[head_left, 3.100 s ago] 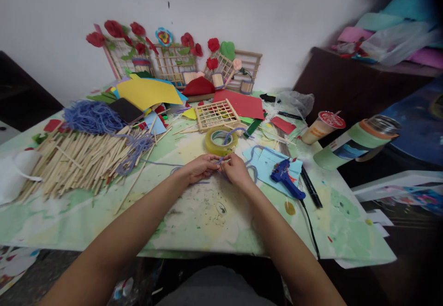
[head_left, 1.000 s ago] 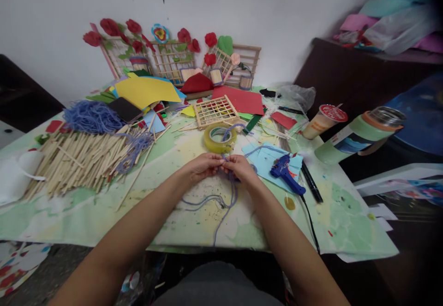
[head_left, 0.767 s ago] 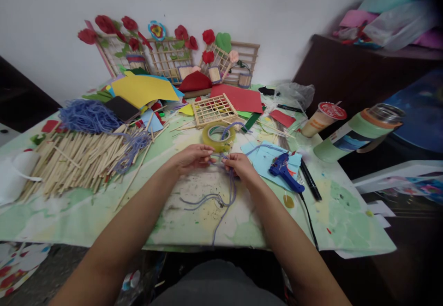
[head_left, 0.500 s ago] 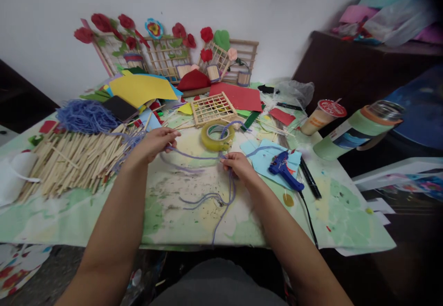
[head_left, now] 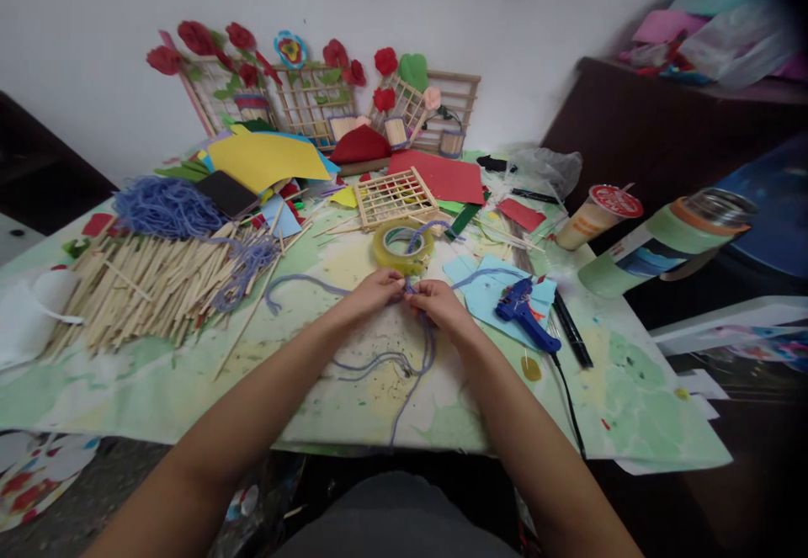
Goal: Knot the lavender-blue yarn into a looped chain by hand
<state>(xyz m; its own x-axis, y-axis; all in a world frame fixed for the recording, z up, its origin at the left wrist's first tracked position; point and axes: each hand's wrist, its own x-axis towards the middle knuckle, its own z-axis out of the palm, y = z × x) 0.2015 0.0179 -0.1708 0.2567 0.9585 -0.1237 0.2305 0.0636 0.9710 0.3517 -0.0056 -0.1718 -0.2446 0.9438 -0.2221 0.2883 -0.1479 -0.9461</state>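
Yarn strands (head_left: 427,351) mid-worktop (head_left: 353,411); I set my clock's centre where they meet. Left hand (head_left: 377,289) and right hand (head_left: 438,302) nearly touch there, the fingers of each pinching yarn. Done, I judge: a short gathered stretch just below the tape roll (head_left: 385,258) at 12 o'clock; braid or knot, can't tell. Left: most of it, long tails trailing loose to 9 and 6. Yarn pile (head_left: 167,206) at 10, glue gun (head_left: 527,316) at 3, both out of hand.
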